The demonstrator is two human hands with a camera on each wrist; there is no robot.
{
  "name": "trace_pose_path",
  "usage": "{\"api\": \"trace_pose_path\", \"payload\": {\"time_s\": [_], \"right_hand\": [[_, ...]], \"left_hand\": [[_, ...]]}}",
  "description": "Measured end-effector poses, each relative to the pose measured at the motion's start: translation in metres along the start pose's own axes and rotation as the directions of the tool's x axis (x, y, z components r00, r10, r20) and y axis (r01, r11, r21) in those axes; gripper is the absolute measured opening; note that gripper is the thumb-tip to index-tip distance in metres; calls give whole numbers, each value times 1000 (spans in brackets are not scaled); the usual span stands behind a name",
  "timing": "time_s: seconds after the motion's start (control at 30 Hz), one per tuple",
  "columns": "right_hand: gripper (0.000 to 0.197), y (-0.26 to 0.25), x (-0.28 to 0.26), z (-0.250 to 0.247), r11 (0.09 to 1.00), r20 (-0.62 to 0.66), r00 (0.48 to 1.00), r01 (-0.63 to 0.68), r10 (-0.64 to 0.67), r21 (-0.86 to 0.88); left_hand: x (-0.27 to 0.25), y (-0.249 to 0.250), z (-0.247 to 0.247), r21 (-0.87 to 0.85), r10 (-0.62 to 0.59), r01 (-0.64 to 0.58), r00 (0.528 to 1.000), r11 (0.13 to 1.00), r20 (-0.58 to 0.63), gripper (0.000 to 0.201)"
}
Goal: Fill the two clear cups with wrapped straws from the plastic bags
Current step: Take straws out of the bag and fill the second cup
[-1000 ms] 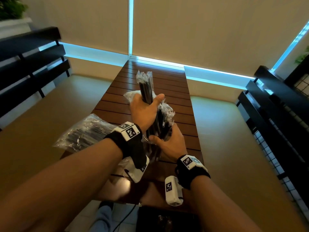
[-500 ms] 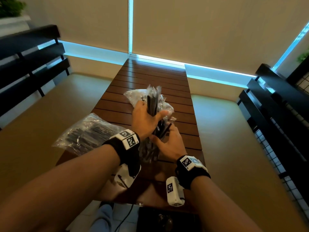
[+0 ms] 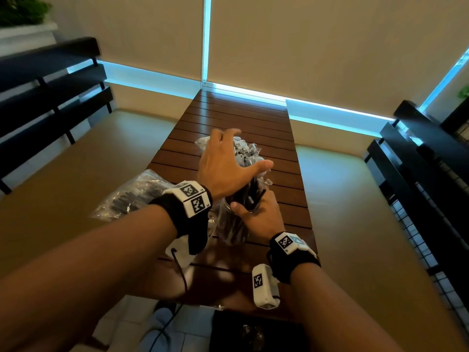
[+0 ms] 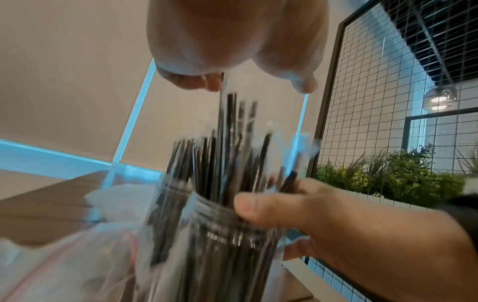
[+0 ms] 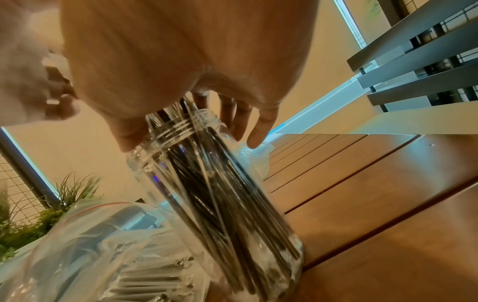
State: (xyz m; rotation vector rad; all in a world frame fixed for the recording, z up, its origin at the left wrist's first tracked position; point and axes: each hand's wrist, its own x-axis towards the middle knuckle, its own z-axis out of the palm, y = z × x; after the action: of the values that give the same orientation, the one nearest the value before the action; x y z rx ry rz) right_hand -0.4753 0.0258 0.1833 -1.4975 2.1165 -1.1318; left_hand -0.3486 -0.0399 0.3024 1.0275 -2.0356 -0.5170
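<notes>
A clear cup (image 3: 233,224) stands on the wooden table, packed with dark wrapped straws (image 3: 251,194). My right hand (image 3: 256,212) grips its threaded rim, thumb on the near side (image 4: 248,206) and fingers round the far side (image 5: 256,130). Spread above the straw tops, my left hand (image 3: 228,163) holds nothing; in the left wrist view the tallest straws (image 4: 227,122) reach up to its fingers. A second clear cup (image 4: 168,194) with straws stands just behind the first. A crumpled plastic bag (image 3: 243,151) lies beyond the cups.
A fuller plastic bag of straws (image 3: 132,196) lies at the table's left edge, close to my left forearm. The slatted table (image 3: 241,118) runs on toward the window. Padded benches flank it on both sides, and a wire grid panel (image 4: 375,102) stands to the right.
My left hand held a bundle of straws upright, lowered it into the cup, then let go and now hovers spread above. The right hand stayed at the cup rim.
</notes>
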Motion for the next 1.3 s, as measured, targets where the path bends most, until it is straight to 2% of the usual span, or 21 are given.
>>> {"api": "trace_pose_path", "payload": {"time_s": [0.07,0.13,0.23,0.3,0.37,0.43,0.5,0.6,0.63,0.7,0.73,0.8,0.87,0.9,0.97,1.03,1.07,1.13,1.17,1.2,1.3], "right_hand": [[62,1,0,2,999,-11,1000,21,-21,-35],[66,4,2,3,997,15,999,35,-34,-62],[71,-3,0,-1,989,27,999,47,-44,-142],[67,-10,-3,-7,981,9,1000,7,-5,-196],[71,-15,-5,-12,985,-5,999,-48,48,-168],[77,-18,-3,-12,988,-36,997,-68,63,-136],[73,-21,1,-11,988,-46,995,-93,88,-120],[58,-20,4,-11,992,-67,993,-106,102,-66],[58,-21,4,-12,991,-67,990,-125,121,-55],[59,-31,1,-16,984,-99,982,-166,160,-59],[65,-38,-3,-19,983,-125,980,-168,158,-71],[96,-51,-14,-28,986,-153,978,-156,144,-65],[125,-55,-26,-33,985,-174,971,-171,165,-20],[129,-54,-33,-34,981,-177,966,-194,188,-16],[120,-46,-46,-29,965,-176,953,-258,245,-54],[92,-34,-55,-25,938,-171,935,-331,311,-104],[74,-30,-58,-23,912,-132,918,-389,373,-131],[42,-27,-64,-16,838,80,853,-482,515,-256],[31,-29,-66,-9,823,204,816,-462,540,-332],[23,-32,-68,1,832,284,804,-406,522,-379],[17,-55,-66,35,905,336,877,-215,345,-367]], "left_hand": [[7,3,0,56,97,-98,995,994,19,77],[4,6,5,98,200,-212,973,972,117,59],[-15,-2,21,164,263,-340,892,926,368,64],[-29,-9,30,199,276,-405,839,892,470,72],[-34,-11,31,223,281,-434,820,873,498,79],[-31,-8,30,248,298,-443,836,862,461,82],[-27,-7,29,266,308,-455,838,850,450,80],[-27,-13,33,262,295,-508,768,821,568,73],[-27,-15,32,243,296,-506,761,827,577,73],[-23,-13,24,159,321,-466,782,870,534,75],[-21,-11,17,105,332,-428,814,898,476,74],[-14,-10,2,13,304,-324,901,946,309,65],[-5,-12,-16,-105,195,-180,969,978,149,53],[-1,-18,-22,-148,115,-100,989,984,94,45],[4,-40,-33,-116,-60,66,997,991,57,26],[2,-74,-41,50,-224,219,960,975,167,20],[-2,-91,-43,179,-317,276,910,944,266,27],[-15,-117,-46,432,-481,298,773,851,415,48],[-22,-128,-46,514,-522,270,727,814,445,54],[-29,-136,-44,560,-539,237,701,794,467,56],[-50,-156,-37,599,-539,161,655,784,529,68]]}}
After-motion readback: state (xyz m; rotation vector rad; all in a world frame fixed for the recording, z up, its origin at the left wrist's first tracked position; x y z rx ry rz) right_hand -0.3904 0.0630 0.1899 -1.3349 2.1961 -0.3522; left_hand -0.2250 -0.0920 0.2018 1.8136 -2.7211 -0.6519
